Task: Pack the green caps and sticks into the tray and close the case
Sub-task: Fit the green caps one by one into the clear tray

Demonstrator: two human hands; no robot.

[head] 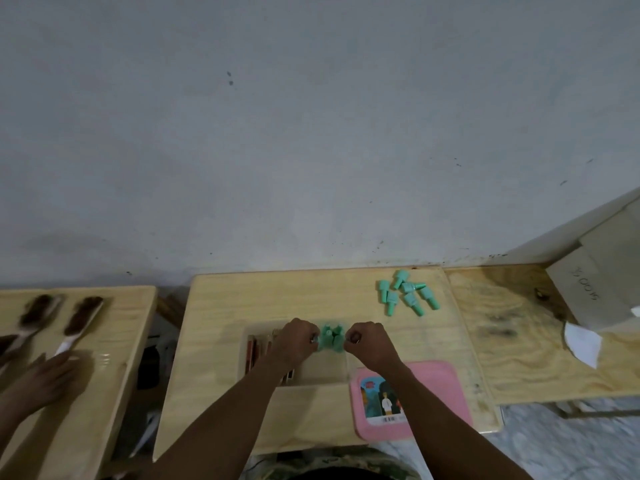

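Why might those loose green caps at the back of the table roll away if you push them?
The loose green caps look round and tapered, and they lie on their sides, so a push would probably roll them in a curve. They look small and plastic, so likely light and easy to scatter. The wooden table looks smooth, so little would stop them.

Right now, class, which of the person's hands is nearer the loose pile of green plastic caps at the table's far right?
Right. The right hand lies below-left of the loose pile of green plastic caps; the left hand sits farther left.

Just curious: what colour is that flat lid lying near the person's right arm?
Pink, with a small illustrated label; the lid shows in the head view.
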